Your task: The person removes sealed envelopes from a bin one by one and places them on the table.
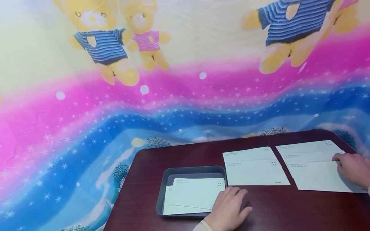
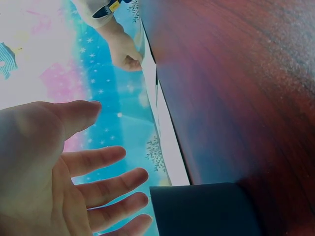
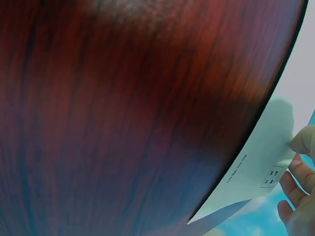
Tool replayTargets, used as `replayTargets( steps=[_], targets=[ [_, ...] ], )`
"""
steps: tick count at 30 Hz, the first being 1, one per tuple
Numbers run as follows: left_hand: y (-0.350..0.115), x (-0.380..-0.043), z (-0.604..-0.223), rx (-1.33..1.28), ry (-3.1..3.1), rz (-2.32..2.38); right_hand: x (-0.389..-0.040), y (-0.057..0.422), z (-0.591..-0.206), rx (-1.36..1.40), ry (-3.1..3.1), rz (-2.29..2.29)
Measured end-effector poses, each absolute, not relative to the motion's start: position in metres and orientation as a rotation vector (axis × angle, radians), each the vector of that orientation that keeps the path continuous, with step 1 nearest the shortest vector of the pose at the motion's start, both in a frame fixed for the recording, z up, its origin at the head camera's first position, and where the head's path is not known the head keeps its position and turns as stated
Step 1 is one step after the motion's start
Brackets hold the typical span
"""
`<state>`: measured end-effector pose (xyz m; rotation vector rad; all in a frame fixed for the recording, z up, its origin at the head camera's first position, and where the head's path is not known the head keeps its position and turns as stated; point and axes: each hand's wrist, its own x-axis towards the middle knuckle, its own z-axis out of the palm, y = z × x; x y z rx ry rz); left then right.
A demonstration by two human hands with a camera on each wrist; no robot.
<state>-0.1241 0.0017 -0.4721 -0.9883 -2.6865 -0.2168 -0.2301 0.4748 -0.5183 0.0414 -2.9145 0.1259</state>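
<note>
In the head view my left hand [image 1: 229, 207] is over the right rim of a dark grey tray [image 1: 160, 195]. Its fingers are spread and hold nothing, as the left wrist view confirms. Pale envelopes [image 1: 199, 192] with printed postcode boxes lie overlapped inside the tray. At the far right, my right hand [image 1: 354, 168] pinches the right edge of an envelope [image 1: 315, 175] on a fanned group. The right wrist view puts the thumb on the paper's face [image 3: 268, 142] and the other fingers at its edge, with one corner bent up off the table.
Another overlapped group of envelopes [image 1: 254, 173] lies between the tray and the right group. Everything sits on a dark reddish-brown table [image 1: 150, 160] with rounded corners. Behind it hangs a colourful cloth [image 1: 185, 89] printed with bears and snowflakes.
</note>
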Motion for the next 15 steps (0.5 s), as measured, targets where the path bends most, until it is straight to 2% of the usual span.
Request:
replayTargets(
  steps=[8,15],
  targets=[
    [0.001,-0.124,-0.47,-0.983,-2.66,-0.224,-0.23,0.469,-0.516,0.017,-2.851,0.183],
    [-0.004,-0.125,-0.468,-0.976,-2.66,-0.253,-0.229,0.452,-0.506,0.105,-2.824,0.229]
  ],
)
